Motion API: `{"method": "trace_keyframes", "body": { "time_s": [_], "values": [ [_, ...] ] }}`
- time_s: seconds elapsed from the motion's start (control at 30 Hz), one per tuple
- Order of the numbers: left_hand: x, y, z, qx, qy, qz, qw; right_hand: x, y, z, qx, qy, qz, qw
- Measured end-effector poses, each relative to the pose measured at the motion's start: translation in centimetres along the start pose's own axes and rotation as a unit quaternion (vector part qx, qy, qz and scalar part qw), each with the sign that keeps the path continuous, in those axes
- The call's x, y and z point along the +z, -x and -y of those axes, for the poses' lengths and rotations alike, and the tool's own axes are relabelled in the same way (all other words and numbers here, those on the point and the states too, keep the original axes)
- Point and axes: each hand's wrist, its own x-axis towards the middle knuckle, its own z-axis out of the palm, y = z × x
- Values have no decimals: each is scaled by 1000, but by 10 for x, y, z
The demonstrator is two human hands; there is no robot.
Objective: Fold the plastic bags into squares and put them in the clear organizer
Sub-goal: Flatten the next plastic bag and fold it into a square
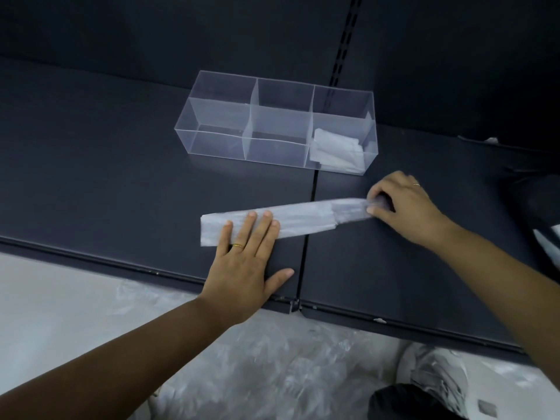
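A clear plastic bag [306, 216], folded into a long narrow strip, lies across the dark shelf [106, 165]. My left hand [245, 262] presses flat with straight fingers on the strip's left end. My right hand [403, 207] pinches the strip's right end between thumb and curled fingers. Behind the strip stands the clear organizer [218, 137] with three compartments in a row. Its right compartment holds folded bags [336, 150]; the other two look empty.
The shelf has a seam [306, 247] running front to back under the strip and a raised front edge [121, 262]. Loose clear plastic bags [272, 359] are heaped on the floor below. More plastic [545, 244] shows at the right edge.
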Motion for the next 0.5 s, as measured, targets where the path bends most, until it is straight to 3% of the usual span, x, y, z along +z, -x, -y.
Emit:
{"method": "trace_keyframes", "body": {
  "time_s": [0.13,0.2,0.3,0.4,0.5],
  "values": [
    [-4,-4,10,29,13,-8,999,-3,1,-4,-34,-41,15,998],
    [-6,-8,18,44,18,-15,999,-4,6,-4,15,-119,39,992],
    [-11,-16,35,78,23,-27,996,-4,25,0,122,-325,114,931],
    [-16,-17,30,111,22,-41,993,-8,50,4,192,-399,199,874],
    [-15,-5,-17,156,95,-35,983,-17,75,15,214,-438,268,831]
  ]
}}
